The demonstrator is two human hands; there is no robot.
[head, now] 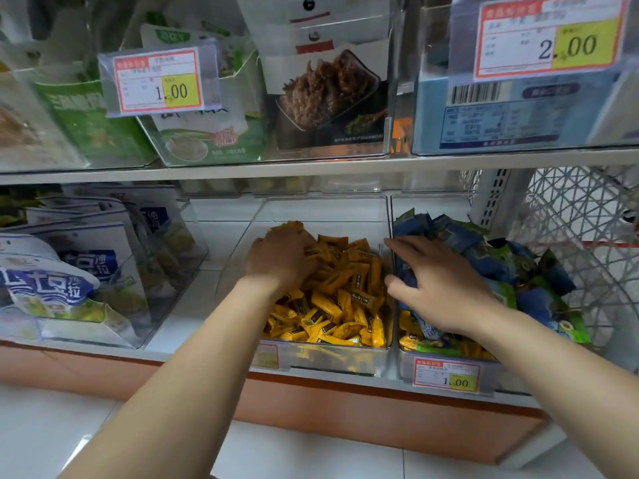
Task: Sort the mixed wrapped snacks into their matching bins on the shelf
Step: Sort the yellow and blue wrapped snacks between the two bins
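Yellow wrapped snacks (pixel 332 305) fill the middle clear bin (pixel 332 361). A few stray yellow packets (pixel 409 340) lie at the near end of the right bin (pixel 501 369), partly under blue and green packets (pixel 539 271). Farther in, the right hand (pixel 439 285) rests flat on the blue heap, fingers spread and gripping nothing. The left hand (pixel 280 257) digs into the far yellow pile with its fingertips buried, so whether it holds a packet cannot be told. The blue heap stands above its rim, so raking through it could spill packets over the shared bin walls (pixel 392 271) into the yellow side. The upper shelf (pixel 311 167) limits headroom at the far end, and the freest room is above the bins' near ends.
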